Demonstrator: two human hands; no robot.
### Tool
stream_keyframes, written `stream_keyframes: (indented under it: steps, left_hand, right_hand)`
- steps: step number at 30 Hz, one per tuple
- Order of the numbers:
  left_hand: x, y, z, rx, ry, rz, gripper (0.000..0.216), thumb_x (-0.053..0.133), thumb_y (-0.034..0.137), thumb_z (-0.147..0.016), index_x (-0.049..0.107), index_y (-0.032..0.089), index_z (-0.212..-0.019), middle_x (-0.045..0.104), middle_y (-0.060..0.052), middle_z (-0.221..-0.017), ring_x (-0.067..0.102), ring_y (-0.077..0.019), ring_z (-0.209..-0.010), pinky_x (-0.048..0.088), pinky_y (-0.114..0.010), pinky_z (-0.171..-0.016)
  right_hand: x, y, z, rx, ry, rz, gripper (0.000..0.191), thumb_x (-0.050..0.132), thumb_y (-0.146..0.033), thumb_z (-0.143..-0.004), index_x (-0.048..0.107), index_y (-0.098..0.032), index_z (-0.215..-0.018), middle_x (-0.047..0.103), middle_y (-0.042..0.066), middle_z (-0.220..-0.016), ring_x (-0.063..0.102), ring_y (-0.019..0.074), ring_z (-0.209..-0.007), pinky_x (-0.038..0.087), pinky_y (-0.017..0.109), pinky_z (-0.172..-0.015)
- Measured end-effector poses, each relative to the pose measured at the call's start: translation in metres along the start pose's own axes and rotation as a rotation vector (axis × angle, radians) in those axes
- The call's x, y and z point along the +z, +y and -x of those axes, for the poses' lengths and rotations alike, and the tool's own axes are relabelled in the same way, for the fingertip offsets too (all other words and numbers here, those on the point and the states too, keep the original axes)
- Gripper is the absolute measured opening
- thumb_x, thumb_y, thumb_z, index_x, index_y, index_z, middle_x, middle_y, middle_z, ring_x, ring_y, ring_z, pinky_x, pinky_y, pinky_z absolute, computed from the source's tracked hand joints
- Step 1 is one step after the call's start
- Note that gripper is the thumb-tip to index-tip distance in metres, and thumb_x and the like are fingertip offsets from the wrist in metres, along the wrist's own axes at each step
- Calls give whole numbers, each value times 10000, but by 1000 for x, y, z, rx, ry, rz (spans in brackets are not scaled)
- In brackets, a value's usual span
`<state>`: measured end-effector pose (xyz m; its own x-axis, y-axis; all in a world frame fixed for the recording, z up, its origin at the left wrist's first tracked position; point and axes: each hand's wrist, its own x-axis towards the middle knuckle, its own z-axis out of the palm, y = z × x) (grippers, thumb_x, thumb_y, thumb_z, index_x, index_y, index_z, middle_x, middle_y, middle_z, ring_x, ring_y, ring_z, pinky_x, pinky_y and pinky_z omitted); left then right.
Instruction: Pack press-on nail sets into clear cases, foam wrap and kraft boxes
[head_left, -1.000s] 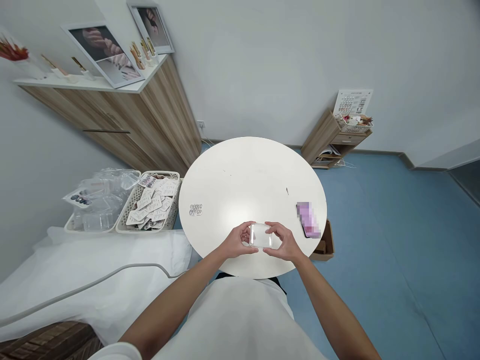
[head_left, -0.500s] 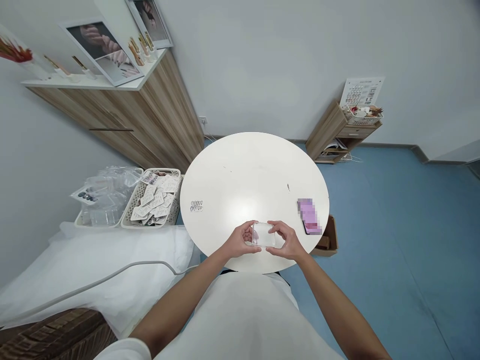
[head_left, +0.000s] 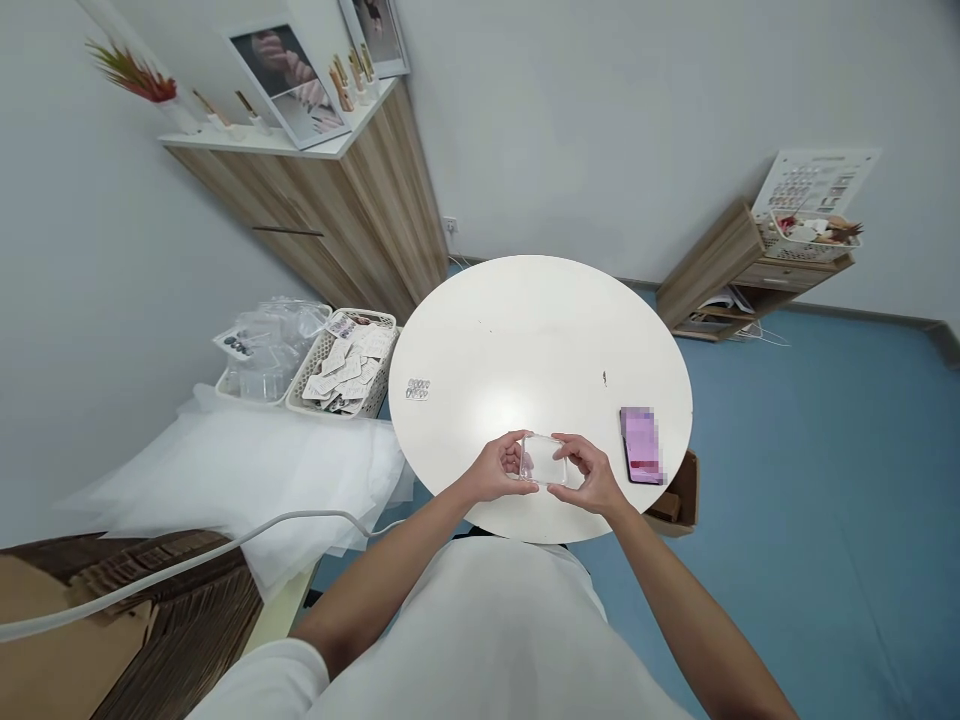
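A small clear plastic box is held between both hands just above the near edge of a round white table. My left hand grips its left side with curled fingers. My right hand pinches its right side. A small sheet of press-on nails lies at the table's left edge. A phone lies flat on the table to the right of my right hand.
Two white baskets stand left of the table, one with paper cards and one with clear plastic boxes. A wooden cabinet with framed pictures stands at the back left. A low wooden shelf unit stands at the back right. A cardboard box sits below the table's right edge.
The view has swung so that everything sits further right in frame. Both hands stay closed on the clear box, held in much the same spot over the table's near edge.
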<state>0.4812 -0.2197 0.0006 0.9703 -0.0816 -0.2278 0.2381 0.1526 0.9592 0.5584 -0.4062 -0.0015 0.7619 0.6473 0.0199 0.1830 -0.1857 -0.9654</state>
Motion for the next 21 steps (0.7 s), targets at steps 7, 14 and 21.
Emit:
stream_keyframes:
  steps: [7,14,21]
  left_hand:
    - [8,-4,0,-6,29,14,798,785,265,-472,442,206,-1190,526,-7,-791,553,-121,-688,472,-302,-662]
    - [4,4,-5,-60,-10,86,831,736,240,-567,333,259,-1294,535,-33,-900,588,-144,-770,459,-308,-691]
    - [-2,-6,-5,-198,132,101,629,671,229,-642,427,228,-1222,565,-19,-838,589,-125,-746,470,-323,-724]
  right_hand:
    - [-5,1,0,22,19,-117,377,727,-324,-505,562,-208,-823,545,128,-1084,521,271,-1010,444,382,-803]
    - [-12,-7,-11,85,-7,-161,379,724,-317,-526,550,-214,-847,559,95,-1083,549,225,-964,436,370,-829]
    - [-6,-1,-9,111,-26,-96,377,711,-300,-546,540,-212,-871,553,76,-1099,551,197,-946,422,340,-829]
